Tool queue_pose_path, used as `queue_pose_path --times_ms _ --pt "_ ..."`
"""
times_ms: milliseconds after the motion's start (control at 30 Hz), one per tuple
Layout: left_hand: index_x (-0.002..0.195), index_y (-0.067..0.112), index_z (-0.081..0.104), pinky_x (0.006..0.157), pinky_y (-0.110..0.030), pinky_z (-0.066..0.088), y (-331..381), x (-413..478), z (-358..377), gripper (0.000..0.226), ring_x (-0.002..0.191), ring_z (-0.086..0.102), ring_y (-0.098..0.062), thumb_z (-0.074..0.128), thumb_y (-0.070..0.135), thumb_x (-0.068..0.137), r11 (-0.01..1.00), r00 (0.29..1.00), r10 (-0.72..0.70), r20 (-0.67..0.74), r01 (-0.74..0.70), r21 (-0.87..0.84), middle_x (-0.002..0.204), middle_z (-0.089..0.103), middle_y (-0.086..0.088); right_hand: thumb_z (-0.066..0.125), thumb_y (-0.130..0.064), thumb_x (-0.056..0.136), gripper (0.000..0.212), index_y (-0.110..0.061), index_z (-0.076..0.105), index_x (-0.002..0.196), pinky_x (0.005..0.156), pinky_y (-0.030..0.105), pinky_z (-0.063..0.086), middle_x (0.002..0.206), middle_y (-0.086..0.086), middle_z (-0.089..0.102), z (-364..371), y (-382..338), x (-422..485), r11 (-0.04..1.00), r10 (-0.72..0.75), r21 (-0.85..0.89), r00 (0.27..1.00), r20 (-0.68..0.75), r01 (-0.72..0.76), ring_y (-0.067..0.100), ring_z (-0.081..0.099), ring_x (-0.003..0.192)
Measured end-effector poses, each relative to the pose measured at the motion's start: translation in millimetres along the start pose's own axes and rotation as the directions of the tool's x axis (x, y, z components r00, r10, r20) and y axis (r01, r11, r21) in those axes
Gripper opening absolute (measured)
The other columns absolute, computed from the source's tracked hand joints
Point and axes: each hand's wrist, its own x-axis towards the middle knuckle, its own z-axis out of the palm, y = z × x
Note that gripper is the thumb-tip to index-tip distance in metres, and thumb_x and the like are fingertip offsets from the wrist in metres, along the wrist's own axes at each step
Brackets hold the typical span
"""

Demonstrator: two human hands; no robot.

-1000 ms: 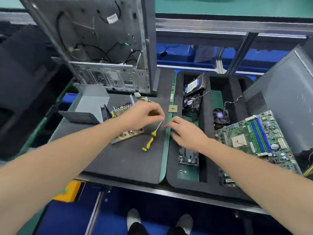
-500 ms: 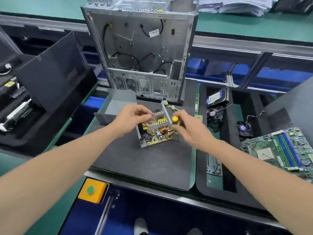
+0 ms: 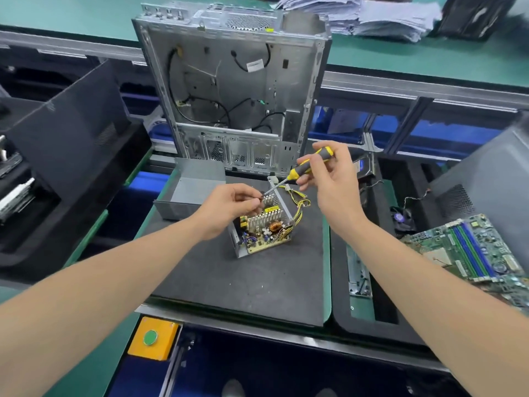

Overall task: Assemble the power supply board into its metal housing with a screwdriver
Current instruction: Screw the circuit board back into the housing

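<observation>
Gripping the screwdriver (image 3: 310,165), right hand (image 3: 333,184); left hand (image 3: 229,209) pinching its tip.

1. Bright, even overhead light; soft, faint shadows on the black mat (image 3: 229,282).
2. Wide-angle bend curving the frame edges.
3. Power supply board (image 3: 266,233) crisp at centre; paper stack (image 3: 386,18) and motherboard (image 3: 472,247) smeared.

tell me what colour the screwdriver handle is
The screwdriver handle, gripped by the right hand, is yellow and black. The head view shows it best.
</observation>
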Motion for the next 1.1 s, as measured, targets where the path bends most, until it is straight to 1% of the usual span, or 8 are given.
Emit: queue_pose_path --times_ms 133,233,400,500,700,833,933,1100 --pt "0.101 0.012 0.074 0.085 -0.029 0.06 -2 0 2 0.016 0.091 0.075 -0.023 0.066 -0.001 0.096 1.0 1.0 0.004 -0.015 -0.004 -0.018 0.095 0.078 -0.012 0.053 -0.011 0.108 0.015 -0.008 0.051 0.123 0.063 0.038 0.059 0.102 0.025 0.069 2 4 -2 0.998 -0.016 -0.054 1.0 0.025 0.018 0.034 0.068 0.072" --pt "0.098 0.013 0.075 0.083 -0.026 0.059 -2 -2 3 0.018 0.093 0.075 -0.025 0.066 -0.002 0.095 0.999 1.0 -0.004 -0.025 0.003 -0.037 0.096 0.078 -0.014 0.053 -0.01 0.108 0.016 -0.007 0.051 0.124 0.063 0.039 0.06 0.102 0.023 0.069 2 5 -3 0.998 -0.019 -0.067 0.999 0.034 0.021 0.035 0.068 0.071" --pt "0.092 0.021 0.081 0.084 -0.03 0.061 -1 -3 5 0.019 0.092 0.074 -0.026 0.069 0.006 0.096 0.997 0.999 -0.009 -0.045 0.005 -0.072 0.098 0.077 -0.019 0.056 -0.013 0.107 0.012 -0.011 0.051 0.118 0.066 0.042 0.061 0.098 0.016 0.072 3 5 -8 0.994 -0.062 -0.078 0.993 0.097 0.07 0.033 0.072 0.073" --pt "0.095 0.013 0.079 0.08 -0.028 0.06 -2 -4 6 0.015 0.088 0.073 -0.025 0.068 0.004 0.096 0.989 0.997 -0.028 -0.077 0.016 -0.15 0.096 0.076 -0.02 0.058 -0.015 0.106 0.011 -0.015 0.052 0.115 0.068 0.045 0.062 0.098 0.016 0.071 5 5 -11 0.992 -0.093 -0.076 0.99 0.107 0.101 0.034 0.074 0.076" --pt "0.104 0.004 0.074 0.079 -0.025 0.059 1 -8 6 0.011 0.086 0.072 -0.022 0.066 0.002 0.096 0.971 0.994 -0.045 -0.099 0.02 -0.237 0.095 0.075 -0.016 0.058 -0.015 0.106 0.016 -0.009 0.051 0.119 0.07 0.044 0.064 0.099 0.012 0.073 3 4 -10 0.994 -0.079 -0.077 0.995 0.055 0.083 0.033 0.075 0.076" --pt "0.109 0.001 0.071 0.079 -0.024 0.058 1 -11 10 0.019 0.087 0.072 -0.019 0.069 0.007 0.092 0.948 0.991 -0.068 -0.114 0.028 -0.318 0.096 0.075 -0.014 0.058 -0.015 0.107 0.014 -0.011 0.05 0.117 0.07 0.041 0.063 0.102 0.011 0.073 4 5 -13 0.995 -0.078 -0.051 0.995 0.056 0.081 0.033 0.075 0.077" --pt "0.112 -0.001 0.07 0.078 -0.023 0.058 1 -12 12 0.025 0.086 0.071 -0.017 0.071 0.011 0.09 0.914 0.986 -0.121 -0.114 0.066 -0.4 0.096 0.075 -0.011 0.056 -0.014 0.107 0.013 -0.011 0.05 0.118 0.073 0.042 0.063 0.104 0.01 0.073 2 6 -16 0.996 -0.076 -0.041 0.995 0.066 0.079 0.033 0.075 0.081" --pt "0.11 0.001 0.072 0.078 -0.023 0.058 2 -14 13 0.027 0.086 0.071 -0.017 0.072 0.017 0.088 0.902 0.982 -0.16 -0.104 0.103 -0.419 0.097 0.075 -0.012 0.055 -0.01 0.107 0.014 -0.008 0.049 0.12 0.076 0.043 0.064 0.106 0.009 0.073 1 7 -21 0.997 -0.067 -0.035 0.995 0.076 0.07 0.035 0.076 0.084"
